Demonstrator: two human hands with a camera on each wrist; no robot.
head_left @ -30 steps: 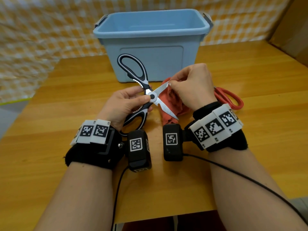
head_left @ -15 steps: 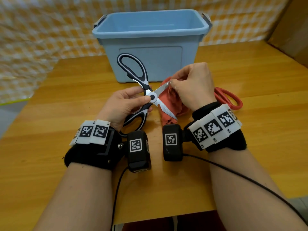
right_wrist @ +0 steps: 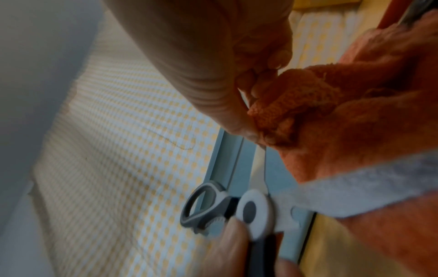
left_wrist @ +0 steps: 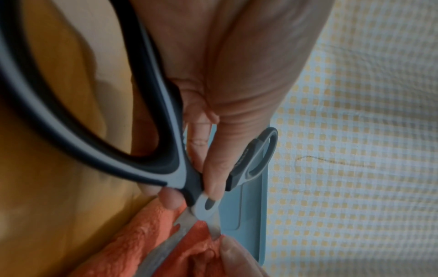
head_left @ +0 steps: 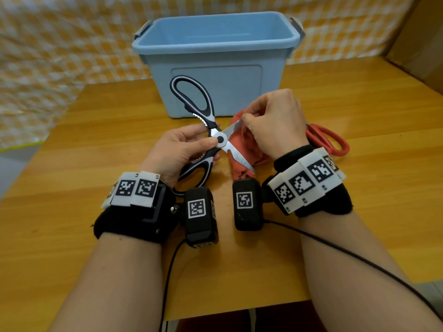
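Note:
Black-and-white kitchen scissors (head_left: 211, 137) are held spread wide above the wooden table (head_left: 96, 144). My left hand (head_left: 182, 149) grips them at the pivot and lower handle (left_wrist: 151, 142), thumb on the round white pivot cap (right_wrist: 253, 211). My right hand (head_left: 273, 125) pinches an orange-red cloth (head_left: 242, 152) round the upper blade near its tip (right_wrist: 265, 120). The lower blade (head_left: 239, 159) lies across the cloth. The blade tip under the cloth is hidden.
A light blue plastic bin (head_left: 218, 58) stands just behind the hands. Red-handled scissors (head_left: 328, 140) lie on the table to the right, partly behind my right wrist. Yellow checked fabric (head_left: 48, 56) covers the background. A cable (head_left: 359, 257) trails from the right wrist.
Almost nothing has moved. The right hand's pinch with the cloth has shifted very slightly along the upper blade; the left hand's hold is the same.

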